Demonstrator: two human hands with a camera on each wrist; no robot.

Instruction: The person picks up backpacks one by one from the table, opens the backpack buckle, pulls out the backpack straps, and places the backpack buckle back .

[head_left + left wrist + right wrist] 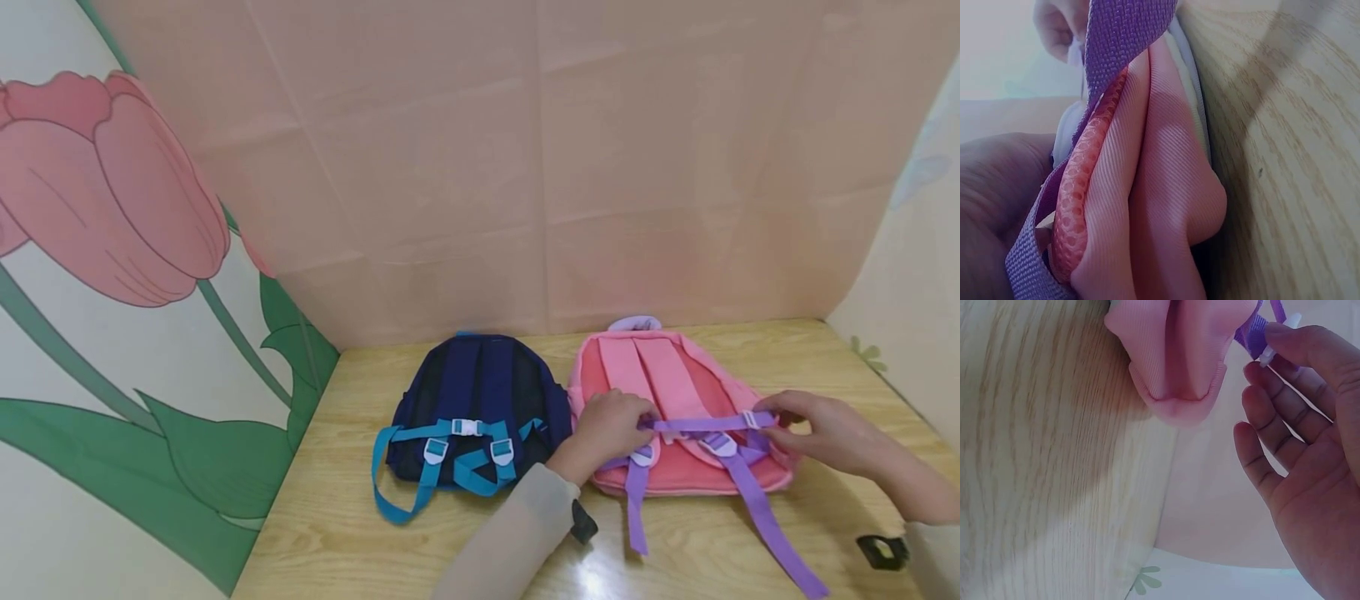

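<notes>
A pink backpack [705, 479] lies on the table with its shoulder straps facing up. Across its lower part runs a purple webbing strap [701, 424], drawn straight between the two hands. My left hand [611, 425] pinches the strap's left end. At the other end, my right hand [832, 429] holds it between thumb and fingers, just beside a white plastic buckle [750, 419]; the right wrist view shows the white piece [1282, 339] at the fingertips. Two loose purple tails [772, 525] hang toward the front. In the left wrist view purple webbing [1125, 44] crosses the bag's side.
Left of the pink bag lies a navy backpack [461, 375] with blue straps [408, 504] and a fastened white buckle [467, 427]. The wooden table [322, 517] meets a draped backdrop [450, 208] behind. A tulip-patterned panel [150, 192] stands at left.
</notes>
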